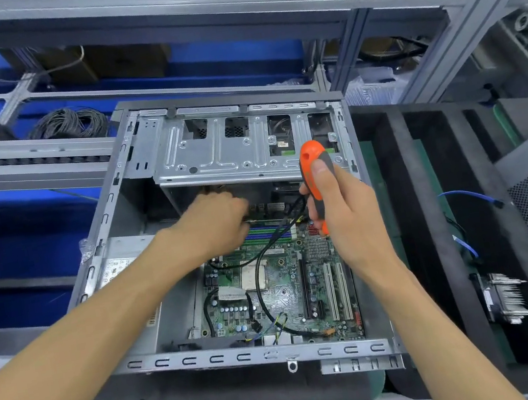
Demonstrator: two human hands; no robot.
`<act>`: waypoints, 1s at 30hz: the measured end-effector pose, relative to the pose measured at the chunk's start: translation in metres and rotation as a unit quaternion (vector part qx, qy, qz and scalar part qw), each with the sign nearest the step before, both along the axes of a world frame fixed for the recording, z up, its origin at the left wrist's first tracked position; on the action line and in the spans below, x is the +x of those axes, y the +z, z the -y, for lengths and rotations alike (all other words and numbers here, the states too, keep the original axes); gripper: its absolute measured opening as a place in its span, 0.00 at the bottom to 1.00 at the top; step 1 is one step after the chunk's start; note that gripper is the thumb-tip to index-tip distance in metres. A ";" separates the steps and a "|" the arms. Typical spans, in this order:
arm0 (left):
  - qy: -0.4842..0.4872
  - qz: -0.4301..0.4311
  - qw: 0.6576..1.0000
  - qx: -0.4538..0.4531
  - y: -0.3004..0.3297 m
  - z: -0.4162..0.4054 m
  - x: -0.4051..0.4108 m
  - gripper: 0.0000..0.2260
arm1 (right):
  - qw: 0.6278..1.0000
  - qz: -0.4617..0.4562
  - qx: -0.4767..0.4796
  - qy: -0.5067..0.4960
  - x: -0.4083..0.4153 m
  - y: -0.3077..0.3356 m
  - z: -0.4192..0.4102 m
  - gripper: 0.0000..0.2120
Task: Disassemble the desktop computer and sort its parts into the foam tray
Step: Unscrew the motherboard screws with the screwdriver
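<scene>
Both hands (214,223) inside computer case (138,199).

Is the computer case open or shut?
Open. The case has no side panel on top; the motherboard lies exposed inside, and the left hand reaches in.

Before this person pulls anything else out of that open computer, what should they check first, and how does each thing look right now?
1. Case open, motherboard exposed: ok.
2. Right hand holds the screwdriver firmly: ok.
3. Screwdriver tip seated on a screw: cannot tell, tip hidden.
4. Left hand clear of the tool, near the memory slots: ok.
5. Black cables off the board: not ok, they cross it.
6. Foam tray has free slots beside the heatsink: ok.
</scene>
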State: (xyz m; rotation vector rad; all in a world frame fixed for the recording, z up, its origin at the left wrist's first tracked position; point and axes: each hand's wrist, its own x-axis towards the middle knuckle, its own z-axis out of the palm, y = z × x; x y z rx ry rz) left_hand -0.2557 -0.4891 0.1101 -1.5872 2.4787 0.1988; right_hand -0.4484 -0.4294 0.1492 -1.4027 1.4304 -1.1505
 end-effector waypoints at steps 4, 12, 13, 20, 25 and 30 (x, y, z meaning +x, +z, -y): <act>-0.013 -0.151 0.967 0.206 -0.007 -0.023 -0.018 0.11 | 0.999 0.041 -0.006 -0.031 -0.002 0.000 0.001 0.28; 0.074 -0.346 0.905 0.237 0.034 -0.021 -0.002 0.20 | 0.991 0.099 -0.051 -0.068 -0.006 0.007 0.000 0.08; 0.048 -0.312 0.926 0.209 0.041 -0.029 -0.003 0.18 | 0.992 0.086 -0.055 -0.076 -0.006 0.007 -0.001 0.09; -0.094 -0.080 0.910 0.397 0.036 -0.104 -0.023 0.23 | 0.973 0.086 -0.162 -0.138 -0.008 0.038 -0.004 0.10; -0.016 -0.165 0.889 0.426 0.032 -0.107 -0.021 0.22 | 0.986 0.077 -0.138 0.044 0.025 0.044 0.010 0.09; 0.016 -0.146 0.884 0.443 0.036 -0.101 -0.018 0.26 | 0.967 -0.124 -0.084 0.205 0.061 0.015 0.024 0.10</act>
